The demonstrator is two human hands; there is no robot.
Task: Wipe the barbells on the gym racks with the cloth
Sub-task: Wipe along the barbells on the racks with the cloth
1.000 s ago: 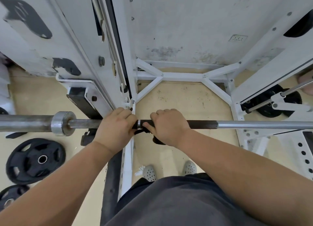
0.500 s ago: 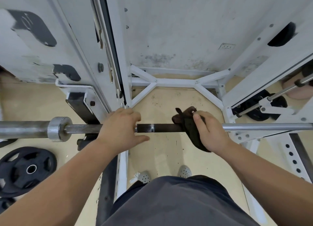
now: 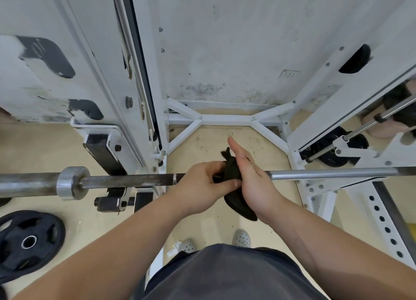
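Two hands meet at the cloth (image 3: pixel 240 206): our left hand (image 3: pixel 200 187) pinches its near fold with curled fingers, while our right hand (image 3: pixel 256 182) lies flat against it, fingers straight. The cloth hangs across the bar (image 3: pixel 135 181), which rests on the rack (image 3: pixel 225 119). We judge the cloth soft and light, best wrapped round the shaft and gripped there. The bar looks heavy, stiff and steady, its chrome stretch likely slick.

- The left hand (image 3: pixel 202 187) has slid right along the barbell (image 3: pixel 135 180) and now pinches the cloth (image 3: pixel 231 171).
- The right hand (image 3: pixel 254 178) has loosened its grip; its fingers (image 3: pixel 235 148) are straight, with the palm against the cloth.
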